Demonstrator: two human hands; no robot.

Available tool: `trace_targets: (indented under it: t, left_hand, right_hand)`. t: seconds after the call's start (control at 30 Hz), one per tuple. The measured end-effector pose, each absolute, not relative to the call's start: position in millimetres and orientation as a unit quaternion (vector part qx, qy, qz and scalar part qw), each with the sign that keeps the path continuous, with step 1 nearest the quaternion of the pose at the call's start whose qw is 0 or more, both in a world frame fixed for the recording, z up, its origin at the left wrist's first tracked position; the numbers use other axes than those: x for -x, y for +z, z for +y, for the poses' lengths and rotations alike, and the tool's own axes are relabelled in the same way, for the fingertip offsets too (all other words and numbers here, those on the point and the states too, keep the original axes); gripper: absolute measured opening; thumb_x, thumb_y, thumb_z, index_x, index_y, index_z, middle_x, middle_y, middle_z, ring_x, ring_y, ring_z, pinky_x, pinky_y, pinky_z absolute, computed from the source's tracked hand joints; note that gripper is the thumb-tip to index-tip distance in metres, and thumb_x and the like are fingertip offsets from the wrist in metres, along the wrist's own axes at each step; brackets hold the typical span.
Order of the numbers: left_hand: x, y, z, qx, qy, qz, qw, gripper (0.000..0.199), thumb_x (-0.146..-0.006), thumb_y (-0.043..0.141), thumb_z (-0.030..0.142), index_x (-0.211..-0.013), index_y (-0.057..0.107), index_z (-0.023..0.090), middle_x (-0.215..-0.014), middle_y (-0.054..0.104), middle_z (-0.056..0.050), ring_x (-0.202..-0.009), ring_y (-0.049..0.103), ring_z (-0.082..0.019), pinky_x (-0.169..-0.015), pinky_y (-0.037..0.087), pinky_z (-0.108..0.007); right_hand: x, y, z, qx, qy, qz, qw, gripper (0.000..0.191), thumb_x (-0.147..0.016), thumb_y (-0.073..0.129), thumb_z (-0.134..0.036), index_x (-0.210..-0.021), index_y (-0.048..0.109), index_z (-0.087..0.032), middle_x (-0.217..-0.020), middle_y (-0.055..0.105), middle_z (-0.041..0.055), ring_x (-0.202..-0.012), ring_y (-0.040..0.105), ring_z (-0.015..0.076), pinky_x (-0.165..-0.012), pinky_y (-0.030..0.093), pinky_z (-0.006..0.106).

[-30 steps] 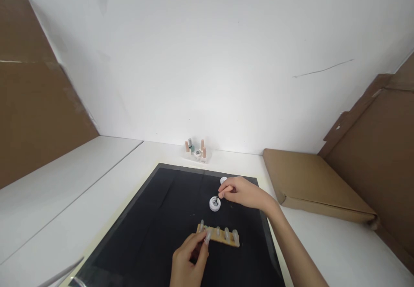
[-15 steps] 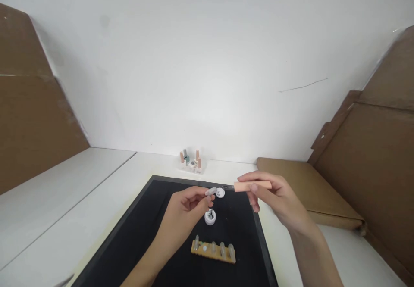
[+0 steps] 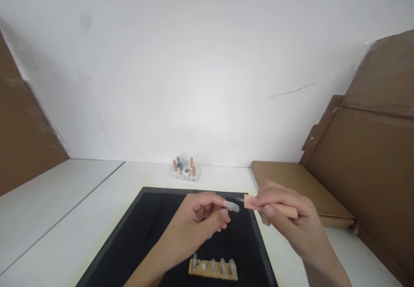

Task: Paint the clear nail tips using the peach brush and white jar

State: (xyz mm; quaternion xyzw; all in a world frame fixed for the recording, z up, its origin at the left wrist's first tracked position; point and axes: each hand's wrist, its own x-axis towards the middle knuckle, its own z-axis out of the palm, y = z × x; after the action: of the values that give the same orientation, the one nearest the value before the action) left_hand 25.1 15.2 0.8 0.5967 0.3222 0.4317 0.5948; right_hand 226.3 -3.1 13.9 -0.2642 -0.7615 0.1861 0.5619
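Observation:
Between the thumb and fingers of my left hand (image 3: 207,218) is a pale, translucent nail tip (image 3: 231,206), pointing right. My right hand (image 3: 287,213) grips a peach-coloured stick (image 3: 286,210) close beside it; a thin, blurred tip reaches left from the stick toward the nail tip, and I cannot tell whether they touch. Below my hands, a yellowish strip (image 3: 213,270) lies on the black mat (image 3: 155,222), with several translucent nail tips standing on it. My left hand mostly hides something small and blue behind its fingertips.
A clear tray (image 3: 186,177) of several small bottles stands near the wall at the back of the white table (image 3: 103,192). A flat cardboard box (image 3: 291,179) lies at the right, and upright cardboard panels (image 3: 365,153) border both sides.
Both hands have shifted right and lower in view. The stick is now tilted, nearer the nail tip, with a thin end showing. The two small white containers are now hidden.

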Motion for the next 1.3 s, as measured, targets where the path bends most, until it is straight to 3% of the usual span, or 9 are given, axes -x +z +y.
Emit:
trace_targets:
  t: [0.13,0.43,0.6,0.93,1.13,1.3]
  left_hand:
    - [-18.0,-0.8,17.5,-0.595,0.417,0.318,0.609,0.006,-0.075,0.071,0.019,-0.078,0.07,0.014,-0.063,0.065,0.001,-0.058,0.058,-0.01,-0.056,0.047,-0.021]
    - [-14.3,8.8,12.8,-0.594,0.4,0.307,0.626,0.009,-0.076,0.07,0.021,-0.075,0.069,0.012,-0.065,0.065,-0.001,-0.058,0.057,-0.009,-0.056,0.048,-0.02]
    - [-12.3,10.5,10.0,-0.599,0.41,0.298,0.619,0.006,-0.077,0.069,0.018,-0.075,0.069,0.013,-0.066,0.065,-0.001,-0.059,0.058,-0.009,-0.056,0.049,-0.019]
    - [-7.6,9.3,13.3,-0.618,0.429,0.293,0.59,0.006,-0.078,0.068,0.016,-0.072,0.07,0.016,-0.063,0.063,0.001,-0.059,0.058,-0.01,-0.054,0.048,-0.019]
    - [-6.3,9.8,12.0,-0.648,0.43,0.302,0.551,0.012,-0.083,0.063,0.015,-0.074,0.07,0.016,-0.065,0.062,0.001,-0.06,0.057,-0.009,-0.058,0.047,-0.019]
    - [-5.4,10.5,10.4,-0.673,0.421,0.305,0.526,0.013,-0.084,0.061,0.014,-0.075,0.071,0.016,-0.067,0.063,0.0,-0.061,0.057,-0.01,-0.059,0.046,-0.02]
  right_hand:
    - [-220.5,13.8,-3.8,0.275,0.155,-0.767,0.558,0.013,-0.089,0.06,-0.02,-0.094,0.07,-0.027,-0.059,0.059,-0.0035,-0.053,0.051,0.0107,-0.049,0.039,0.022]
    - [-216.1,15.9,-7.7,0.265,0.128,-0.785,0.546,0.02,-0.084,0.06,-0.011,-0.095,0.068,-0.026,-0.071,0.069,-0.0014,-0.06,0.058,0.0118,-0.052,0.045,0.022]
    - [-213.3,18.9,-11.3,0.262,0.125,-0.783,0.549,0.023,-0.08,0.058,-0.007,-0.093,0.069,-0.023,-0.065,0.065,-0.0019,-0.056,0.055,0.0102,-0.049,0.043,0.021]
    - [-213.5,21.7,-18.3,0.286,0.12,-0.769,0.558,0.023,-0.08,0.058,-0.007,-0.088,0.07,-0.025,-0.061,0.059,-0.0014,-0.053,0.053,0.0123,-0.046,0.04,0.024]
    - [-211.0,20.9,-18.5,0.259,0.163,-0.783,0.541,0.022,-0.084,0.063,-0.017,-0.102,0.071,-0.027,-0.067,0.06,-0.0008,-0.058,0.054,0.0118,-0.05,0.044,0.023]
    - [-208.0,20.5,-18.8,0.279,0.142,-0.786,0.533,0.023,-0.083,0.06,-0.01,-0.097,0.071,-0.024,-0.066,0.058,-0.0002,-0.057,0.055,0.0119,-0.048,0.042,0.024]
